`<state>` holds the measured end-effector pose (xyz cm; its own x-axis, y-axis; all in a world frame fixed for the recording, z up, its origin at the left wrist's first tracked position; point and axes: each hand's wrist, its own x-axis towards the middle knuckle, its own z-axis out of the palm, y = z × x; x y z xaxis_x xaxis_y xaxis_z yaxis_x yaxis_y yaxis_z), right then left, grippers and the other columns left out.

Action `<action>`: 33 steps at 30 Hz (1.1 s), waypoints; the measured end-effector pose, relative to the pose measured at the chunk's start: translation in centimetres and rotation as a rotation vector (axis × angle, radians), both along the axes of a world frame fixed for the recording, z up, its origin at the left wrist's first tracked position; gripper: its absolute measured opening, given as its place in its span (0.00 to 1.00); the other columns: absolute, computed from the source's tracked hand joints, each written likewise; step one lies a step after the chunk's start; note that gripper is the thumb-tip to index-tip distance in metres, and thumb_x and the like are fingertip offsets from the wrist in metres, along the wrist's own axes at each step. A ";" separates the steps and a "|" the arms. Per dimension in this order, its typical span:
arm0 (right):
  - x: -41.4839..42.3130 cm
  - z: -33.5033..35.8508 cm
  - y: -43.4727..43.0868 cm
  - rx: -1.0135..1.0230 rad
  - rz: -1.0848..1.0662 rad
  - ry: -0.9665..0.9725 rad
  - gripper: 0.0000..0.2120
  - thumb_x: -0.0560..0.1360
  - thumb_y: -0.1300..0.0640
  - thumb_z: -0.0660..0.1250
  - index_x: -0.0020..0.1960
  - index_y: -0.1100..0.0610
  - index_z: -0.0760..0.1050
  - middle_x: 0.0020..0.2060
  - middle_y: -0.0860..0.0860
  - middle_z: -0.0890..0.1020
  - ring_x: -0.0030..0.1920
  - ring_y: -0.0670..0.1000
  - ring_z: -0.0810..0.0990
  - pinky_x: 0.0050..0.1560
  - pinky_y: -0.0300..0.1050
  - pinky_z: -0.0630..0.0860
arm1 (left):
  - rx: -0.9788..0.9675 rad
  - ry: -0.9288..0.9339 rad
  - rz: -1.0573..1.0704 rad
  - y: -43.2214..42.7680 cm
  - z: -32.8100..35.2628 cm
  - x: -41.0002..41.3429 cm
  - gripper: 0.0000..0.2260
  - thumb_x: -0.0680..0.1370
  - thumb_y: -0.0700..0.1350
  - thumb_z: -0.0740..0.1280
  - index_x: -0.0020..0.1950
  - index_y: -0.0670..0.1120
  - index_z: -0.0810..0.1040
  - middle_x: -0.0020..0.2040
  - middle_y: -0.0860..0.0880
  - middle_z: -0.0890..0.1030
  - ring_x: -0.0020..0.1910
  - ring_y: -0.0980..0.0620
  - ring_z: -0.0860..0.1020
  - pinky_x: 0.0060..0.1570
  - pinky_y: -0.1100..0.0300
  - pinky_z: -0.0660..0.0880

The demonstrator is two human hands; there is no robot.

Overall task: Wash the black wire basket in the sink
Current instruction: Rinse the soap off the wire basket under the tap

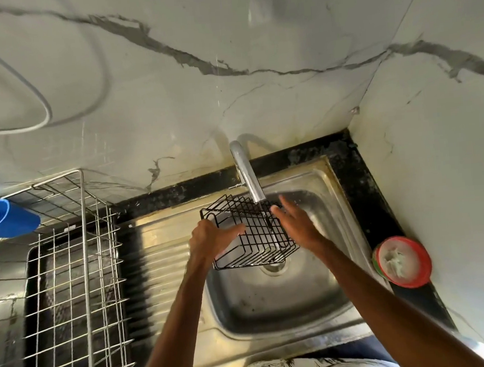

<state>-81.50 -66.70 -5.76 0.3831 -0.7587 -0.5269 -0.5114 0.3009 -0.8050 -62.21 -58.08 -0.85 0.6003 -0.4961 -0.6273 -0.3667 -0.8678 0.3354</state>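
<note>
The black wire basket (256, 234) hangs tilted over the steel sink (273, 302), right under the chrome tap (247, 175). Water from the spout runs through its mesh. My left hand (210, 238) grips the basket's left side, thumb across the wires. My right hand (294, 221) lies against the basket's right edge with its fingers straight and spread. The drain (273, 266) shows just below the basket.
A tall silver wire dish rack (68, 269) stands on the drainboard at the left, with a blue plastic holder (3, 221) clipped to it. A red-rimmed tub with white paste (403, 262) sits on the black counter at the sink's right. Marble walls close in behind and right.
</note>
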 end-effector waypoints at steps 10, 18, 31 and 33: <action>0.2 -2.4 1.1 -0.249 0.552 0.183 0.26 0.86 0.52 0.47 0.83 0.56 0.47 0.82 0.52 0.41 0.81 0.54 0.39 0.78 0.66 0.46 | -0.048 0.028 0.094 1.3 0.5 0.9 0.26 0.71 0.65 0.76 0.42 0.41 0.80 0.34 0.47 0.81 0.30 0.53 0.76 0.29 0.62 0.69; 2.1 -1.5 2.4 -0.303 0.572 -0.081 0.26 0.86 0.43 0.43 0.82 0.42 0.42 0.81 0.41 0.43 0.81 0.45 0.41 0.79 0.56 0.38 | -0.072 0.051 0.125 1.2 0.4 1.3 0.24 0.72 0.62 0.77 0.37 0.42 0.75 0.31 0.48 0.75 0.29 0.52 0.72 0.33 0.59 0.69; 3.5 3.5 5.2 -0.348 0.592 -0.144 0.28 0.86 0.45 0.42 0.82 0.50 0.37 0.81 0.44 0.39 0.80 0.41 0.37 0.78 0.51 0.36 | -0.050 0.091 0.195 -0.1 1.5 2.2 0.48 0.55 0.77 0.74 0.57 0.38 0.82 0.44 0.42 0.83 0.42 0.45 0.84 0.40 0.56 0.81; 2.7 3.7 5.7 -0.397 0.560 -0.156 0.28 0.86 0.43 0.42 0.82 0.49 0.38 0.82 0.44 0.41 0.80 0.43 0.39 0.79 0.51 0.40 | -0.056 0.100 0.195 -1.1 1.7 2.3 0.51 0.51 0.79 0.74 0.57 0.39 0.81 0.49 0.42 0.85 0.39 0.46 0.86 0.43 0.51 0.85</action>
<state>-78.78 -61.04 -2.08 0.8209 -0.5487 -0.1580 -0.3731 -0.3060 -0.8759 -59.89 -59.15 0.85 0.6241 -0.4125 -0.6636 -0.1563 -0.8980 0.4112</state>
